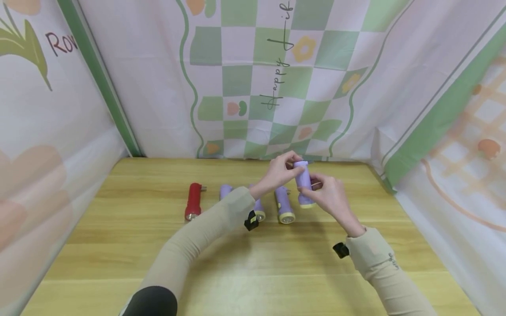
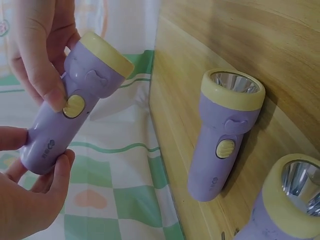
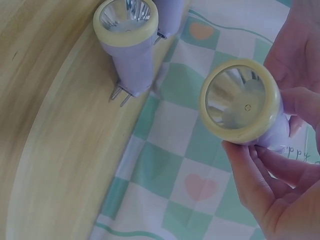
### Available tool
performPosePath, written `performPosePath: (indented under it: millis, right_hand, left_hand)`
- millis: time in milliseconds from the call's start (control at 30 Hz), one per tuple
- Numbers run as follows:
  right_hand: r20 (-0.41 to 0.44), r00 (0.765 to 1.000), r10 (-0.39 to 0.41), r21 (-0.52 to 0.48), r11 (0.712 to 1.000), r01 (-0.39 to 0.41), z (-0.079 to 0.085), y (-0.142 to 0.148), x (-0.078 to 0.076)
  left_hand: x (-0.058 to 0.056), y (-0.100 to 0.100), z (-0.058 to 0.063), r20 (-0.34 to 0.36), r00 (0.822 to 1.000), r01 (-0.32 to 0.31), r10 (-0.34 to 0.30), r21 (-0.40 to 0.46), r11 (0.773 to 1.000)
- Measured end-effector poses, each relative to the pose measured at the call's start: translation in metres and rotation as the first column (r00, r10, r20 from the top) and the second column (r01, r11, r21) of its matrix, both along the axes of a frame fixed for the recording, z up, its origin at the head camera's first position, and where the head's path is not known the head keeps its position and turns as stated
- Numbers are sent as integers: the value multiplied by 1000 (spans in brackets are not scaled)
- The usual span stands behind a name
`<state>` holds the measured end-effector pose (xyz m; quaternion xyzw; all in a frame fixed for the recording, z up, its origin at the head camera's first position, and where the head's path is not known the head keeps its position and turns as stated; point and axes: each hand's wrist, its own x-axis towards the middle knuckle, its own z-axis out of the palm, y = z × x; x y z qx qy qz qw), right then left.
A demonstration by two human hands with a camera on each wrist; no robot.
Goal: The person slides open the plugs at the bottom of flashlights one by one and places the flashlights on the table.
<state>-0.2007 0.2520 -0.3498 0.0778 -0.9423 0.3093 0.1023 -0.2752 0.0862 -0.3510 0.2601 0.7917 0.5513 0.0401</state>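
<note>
Both hands hold a purple flashlight (image 1: 303, 181) with a pale yellow head rim, raised above the back right of the table. My left hand (image 1: 278, 173) pinches its tail end between thumb and fingers. Nearer the head, my right hand (image 1: 332, 196) grips the body. In the left wrist view the right thumb lies at the yellow switch (image 2: 74, 106). The lens (image 3: 237, 97) faces the right wrist camera. Beside the hands, another purple flashlight (image 1: 284, 205) lies on the table, its plug prongs (image 3: 121, 95) folded out.
Further left on the wooden table (image 1: 276, 281) lie a red flashlight (image 1: 193, 201) with its prongs out and two more purple flashlights, one (image 1: 226, 190) mostly behind the left forearm. A patterned curtain (image 1: 272, 87) hangs along the back edge, with cloth on both sides.
</note>
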Motion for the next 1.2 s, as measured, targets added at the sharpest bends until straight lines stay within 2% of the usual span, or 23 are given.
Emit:
performPosePath:
  millis: [467, 833, 1200]
  right_hand:
    - [22, 1000, -5, 4, 1000, 5, -7, 4, -1]
    - [15, 1000, -4, -1, 1000, 4, -8, 8, -1]
    - [50, 999, 2, 17, 1000, -3, -11, 13, -3]
  left_hand:
    - [0, 5, -8, 7, 1000, 2, -2, -36, 999]
    - [-5, 8, -10, -19, 1000, 3, -4, -93, 996]
    - [-10, 15, -17, -1, 1000, 8, -9, -145, 989]
